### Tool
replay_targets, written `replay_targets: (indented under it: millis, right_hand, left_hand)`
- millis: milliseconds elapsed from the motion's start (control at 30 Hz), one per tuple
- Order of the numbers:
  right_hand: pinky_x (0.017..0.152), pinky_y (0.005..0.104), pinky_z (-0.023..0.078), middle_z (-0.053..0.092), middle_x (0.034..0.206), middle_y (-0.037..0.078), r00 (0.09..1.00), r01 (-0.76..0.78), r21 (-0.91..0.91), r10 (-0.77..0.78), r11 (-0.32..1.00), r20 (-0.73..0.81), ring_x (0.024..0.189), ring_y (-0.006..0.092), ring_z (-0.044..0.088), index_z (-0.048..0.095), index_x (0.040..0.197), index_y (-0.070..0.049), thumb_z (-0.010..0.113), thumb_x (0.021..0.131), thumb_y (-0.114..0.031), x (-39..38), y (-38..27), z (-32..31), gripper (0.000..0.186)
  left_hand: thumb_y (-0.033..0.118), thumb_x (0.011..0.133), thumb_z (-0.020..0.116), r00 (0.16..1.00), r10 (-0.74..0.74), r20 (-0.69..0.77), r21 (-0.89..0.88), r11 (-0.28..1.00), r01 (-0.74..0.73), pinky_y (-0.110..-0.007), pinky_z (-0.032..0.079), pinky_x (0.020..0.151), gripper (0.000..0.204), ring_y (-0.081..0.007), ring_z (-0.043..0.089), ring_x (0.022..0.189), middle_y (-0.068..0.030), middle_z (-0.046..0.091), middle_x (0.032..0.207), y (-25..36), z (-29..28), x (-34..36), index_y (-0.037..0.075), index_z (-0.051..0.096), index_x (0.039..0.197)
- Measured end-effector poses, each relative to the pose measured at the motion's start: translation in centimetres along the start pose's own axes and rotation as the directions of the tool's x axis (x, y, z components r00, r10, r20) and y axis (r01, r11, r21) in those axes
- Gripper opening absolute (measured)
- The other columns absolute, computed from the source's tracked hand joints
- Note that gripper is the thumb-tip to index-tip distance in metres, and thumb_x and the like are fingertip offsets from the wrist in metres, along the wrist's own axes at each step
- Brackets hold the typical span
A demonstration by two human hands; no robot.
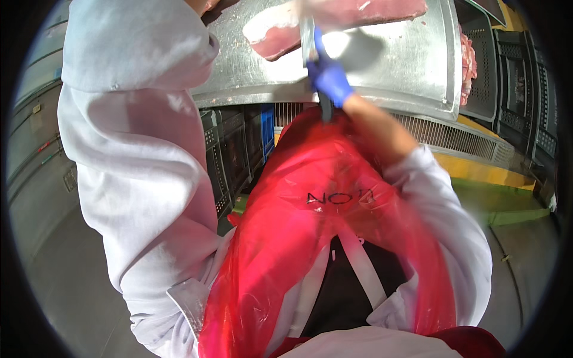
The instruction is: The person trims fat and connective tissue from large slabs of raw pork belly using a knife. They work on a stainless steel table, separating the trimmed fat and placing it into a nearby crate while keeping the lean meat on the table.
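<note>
A long slab of pale pink raw meat [382,12] with a white fat layer lies across the metal tabletop. My right hand [330,80], in a blue glove, is closed around the dark handle of a knife, its index finger stretched forward along it. The knife blade [307,39] points away from me and reaches over the middle of the meat; the tip is blurred. Up the left side runs my left arm [137,119] in a white sleeve. A bit of bare skin shows at the top edge, but my left hand lies outside the picture.
The metal table [412,77] has a raised rim on my side. To its right stand black crates [513,89], with pieces of meat [467,68] beside the table edge. More dark crates [230,149] sit below on the left. A red plastic apron [268,238] covers my front.
</note>
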State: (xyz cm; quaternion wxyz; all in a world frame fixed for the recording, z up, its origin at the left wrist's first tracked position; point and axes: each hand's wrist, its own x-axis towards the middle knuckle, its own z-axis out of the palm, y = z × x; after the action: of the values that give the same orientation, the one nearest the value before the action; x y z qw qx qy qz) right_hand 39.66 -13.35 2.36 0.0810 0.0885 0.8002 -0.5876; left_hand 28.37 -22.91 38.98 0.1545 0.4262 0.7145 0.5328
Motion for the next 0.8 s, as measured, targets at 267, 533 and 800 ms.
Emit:
replay_targets:
  millis: [267,533,800]
  right_hand:
    - [0.071,0.0414,0.059,0.059,0.124,0.035,0.989,0.041,-0.296,-0.081,0.954,-0.124,0.085,0.0347,0.072,0.024,0.154,-0.008,0.049,0.097,-0.018,0.4,-1.3,3.7,0.063]
    - [0.066,0.0431,0.059,0.07,0.097,0.027,0.913,0.214,-0.321,-0.305,0.923,-0.271,0.071,0.0318,0.073,0.011,0.161,-0.01,0.051,0.093,-0.016,1.8,2.1,7.3,0.079]
    - [0.06,0.0436,0.057,0.069,0.088,0.023,0.988,0.152,0.252,-0.155,0.956,-0.008,0.064,0.0307,0.068,0.01,0.16,-0.004,0.05,0.097,-0.019,5.1,-1.6,6.2,0.076]
  left_hand:
    - [0.021,0.094,0.066,0.999,-0.052,-0.015,0.035,0.998,0.052,-0.026,0.04,0.055,0.016,-0.0097,0.052,0.061,0.0,0.06,0.073,0.1,-3.4,-13.4,0.005,0.07,0.093]
    - [0.021,0.094,0.067,0.997,-0.064,-0.034,0.033,0.997,0.065,-0.026,0.041,0.057,0.016,-0.0101,0.053,0.062,0.0002,0.061,0.075,0.1,-4.4,-14.3,0.005,0.069,0.095]
    - [0.021,0.094,0.067,0.995,-0.077,-0.071,0.047,0.996,0.08,-0.026,0.042,0.058,0.016,-0.0105,0.054,0.063,0.0003,0.061,0.076,0.7,-4.7,-14.9,0.006,0.069,0.098]
